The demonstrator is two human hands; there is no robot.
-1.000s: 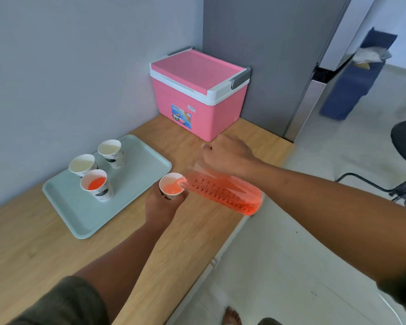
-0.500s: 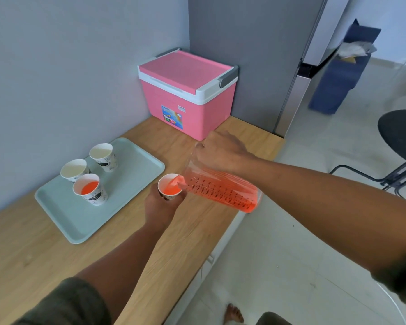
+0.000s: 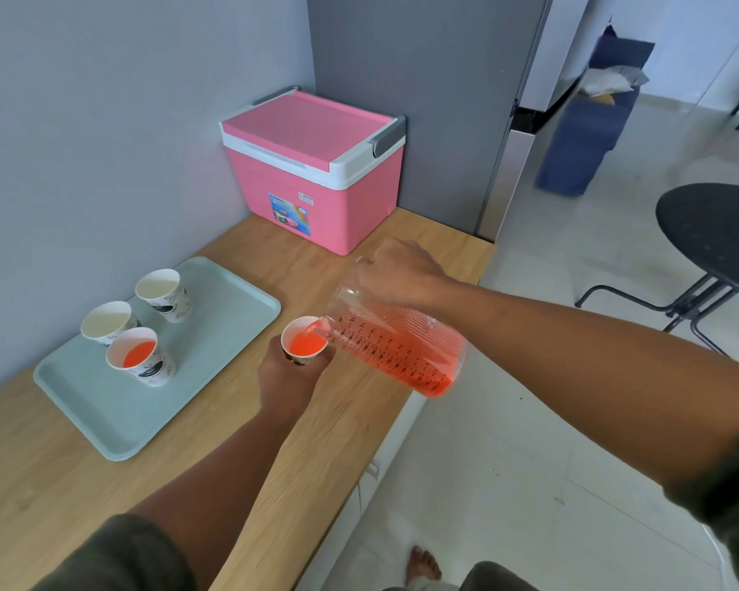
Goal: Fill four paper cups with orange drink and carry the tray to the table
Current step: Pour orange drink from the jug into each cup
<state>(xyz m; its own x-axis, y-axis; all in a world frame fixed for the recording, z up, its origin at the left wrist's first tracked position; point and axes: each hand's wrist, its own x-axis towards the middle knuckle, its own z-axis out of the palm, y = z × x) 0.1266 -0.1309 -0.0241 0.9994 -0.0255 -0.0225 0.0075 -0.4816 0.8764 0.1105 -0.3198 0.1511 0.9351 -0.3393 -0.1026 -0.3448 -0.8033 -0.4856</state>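
Orange drink now stands higher in the white paper cup (image 3: 304,341) than a moment ago. Left hand (image 3: 289,375) grips this cup over the wooden counter (image 3: 240,424), right of the pale green tray (image 3: 214,330); right hand (image 3: 395,273) clasps the tilted clear plastic measuring jug (image 3: 397,349), spout at the cup's rim.

Clear plastic jug (image 3: 395,349), paper cups (image 3: 304,341), matt plastic tray (image 3: 214,330), wood-grain counter (image 3: 333,415).
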